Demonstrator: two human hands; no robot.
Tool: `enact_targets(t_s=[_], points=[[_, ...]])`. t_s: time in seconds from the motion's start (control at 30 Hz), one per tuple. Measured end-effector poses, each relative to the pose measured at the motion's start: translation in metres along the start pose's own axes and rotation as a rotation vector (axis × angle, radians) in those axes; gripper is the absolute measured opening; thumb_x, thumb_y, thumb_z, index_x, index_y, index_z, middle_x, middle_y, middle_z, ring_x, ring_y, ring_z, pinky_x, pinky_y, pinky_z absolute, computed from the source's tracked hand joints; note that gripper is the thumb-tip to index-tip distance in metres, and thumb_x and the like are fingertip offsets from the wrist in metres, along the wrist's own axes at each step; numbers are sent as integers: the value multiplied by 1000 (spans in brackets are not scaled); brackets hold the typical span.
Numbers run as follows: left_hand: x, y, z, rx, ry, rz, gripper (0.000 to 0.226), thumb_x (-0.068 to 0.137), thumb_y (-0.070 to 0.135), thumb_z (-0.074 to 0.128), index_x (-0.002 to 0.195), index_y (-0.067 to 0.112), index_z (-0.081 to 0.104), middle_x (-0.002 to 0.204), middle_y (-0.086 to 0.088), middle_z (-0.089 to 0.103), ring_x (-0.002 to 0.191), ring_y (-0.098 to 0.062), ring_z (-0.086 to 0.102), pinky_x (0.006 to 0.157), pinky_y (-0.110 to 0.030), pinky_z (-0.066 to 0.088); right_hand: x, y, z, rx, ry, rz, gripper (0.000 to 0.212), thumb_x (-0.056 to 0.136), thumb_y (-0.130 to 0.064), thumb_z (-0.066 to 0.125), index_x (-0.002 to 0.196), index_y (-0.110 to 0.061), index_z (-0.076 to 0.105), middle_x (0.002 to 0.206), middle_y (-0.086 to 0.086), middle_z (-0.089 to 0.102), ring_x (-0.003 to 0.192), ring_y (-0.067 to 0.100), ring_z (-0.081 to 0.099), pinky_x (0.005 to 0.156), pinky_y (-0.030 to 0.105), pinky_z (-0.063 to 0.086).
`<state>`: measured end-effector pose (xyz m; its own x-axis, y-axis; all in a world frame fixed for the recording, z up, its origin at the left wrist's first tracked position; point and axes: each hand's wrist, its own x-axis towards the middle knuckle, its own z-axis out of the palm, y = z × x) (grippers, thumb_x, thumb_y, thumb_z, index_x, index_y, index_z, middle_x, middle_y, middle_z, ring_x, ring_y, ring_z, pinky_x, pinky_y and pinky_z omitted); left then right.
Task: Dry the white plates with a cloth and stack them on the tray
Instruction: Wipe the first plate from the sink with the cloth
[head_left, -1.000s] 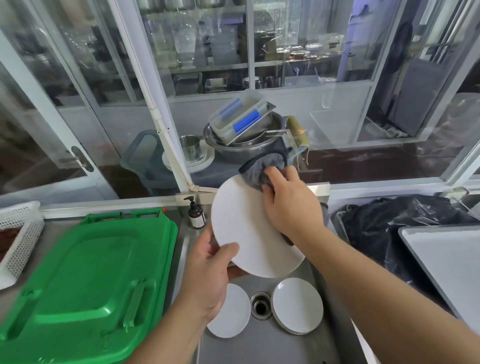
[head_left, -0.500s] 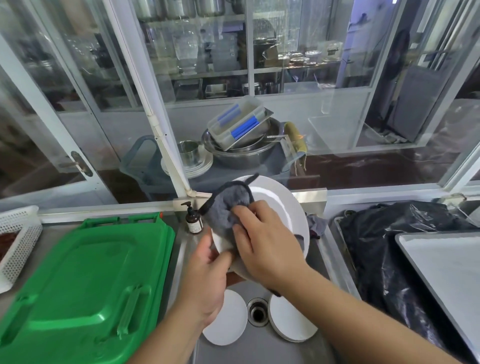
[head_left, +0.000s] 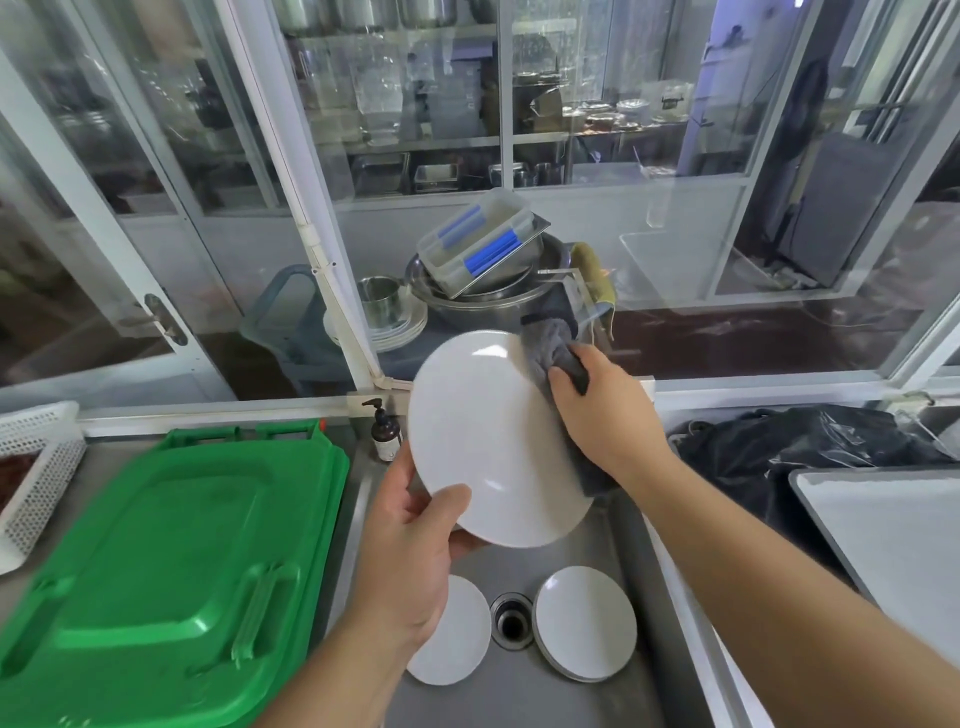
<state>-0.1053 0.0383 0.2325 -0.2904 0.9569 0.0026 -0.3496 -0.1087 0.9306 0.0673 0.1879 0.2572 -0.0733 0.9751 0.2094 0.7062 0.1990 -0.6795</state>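
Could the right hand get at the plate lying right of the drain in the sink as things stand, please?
Probably not yet: the right hand grips the grey cloth against the held plate. The sink plate itself lies uncovered.

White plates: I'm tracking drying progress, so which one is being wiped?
The raised plate, gripped by the left hand while the right hand presses the cloth.

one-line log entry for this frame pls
step: drying | left hand: holds plate | right hand: cloth on rim | sink: plates waiting | tray: bare

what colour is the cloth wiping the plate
Dark grey, seen in the head view: the cloth is bunched at the plate's upper right edge.
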Motion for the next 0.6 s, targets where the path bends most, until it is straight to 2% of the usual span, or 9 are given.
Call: enact_targets(t_s=[0.07,0.13,0.17,0.27,0.4,0.47,0.53,0.6], points=[[3,1,-2,3,24,15,58,71,14,73,122,42,71,122,0,76,104,-16,74,70,-41,62,-5,7,0,191,-81,145,37,101,-51,54,130,-30,63,117,-5,71,102,20,62,86,37,47],[6,0,-3,4,30,19,58,71,15,74,121,44,71,122,2,75,104,-15,74,70,-42,62,-13,15,3,428,-137,297,22,97,-54,59,105,-37,70,105,-9,74,100,19,68,94,44,56],[7,-1,-3,4,31,18,58,71,14,74,121,44,71,121,2,75,104,-15,74,71,-42,63,-17,18,6,545,-152,364,19,94,-54,62,97,-36,70,100,-7,76,97,21,71,94,47,60],[9,-4,-3,17,35,2,57,78,7,66,121,45,71,121,3,75,105,-16,74,72,-44,63,-27,22,10,808,-117,449,15,93,-43,72,98,-30,76,96,0,81,93,28,78,85,47,65],[13,2,-3,133,8,-62,63,75,10,67,117,57,65,122,11,73,114,-24,69,75,-47,63,-27,24,5,792,-45,404,10,92,-39,75,93,-29,78,95,4,80,98,34,76,89,53,63],[16,10,-4,205,-2,-125,64,73,13,70,115,61,62,120,15,73,115,-24,67,73,-45,64,-24,23,0,775,-51,370,10,93,-35,75,98,-27,77,94,2,79,98,33,75,88,49,64],[21,20,-7,235,0,-171,51,83,16,76,116,53,64,118,11,75,109,-23,70,70,-39,63,-21,21,-7,754,-78,309,7,95,-31,75,100,-27,77,91,-1,80,95,28,75,82,41,64],[28,36,-11,275,8,-199,26,98,18,69,110,40,71,111,1,79,91,-19,77,62,-33,61,-18,19,-15,704,-108,241,5,96,-28,75,101,-28,76,92,-2,80,93,25,75,78,36,63]])
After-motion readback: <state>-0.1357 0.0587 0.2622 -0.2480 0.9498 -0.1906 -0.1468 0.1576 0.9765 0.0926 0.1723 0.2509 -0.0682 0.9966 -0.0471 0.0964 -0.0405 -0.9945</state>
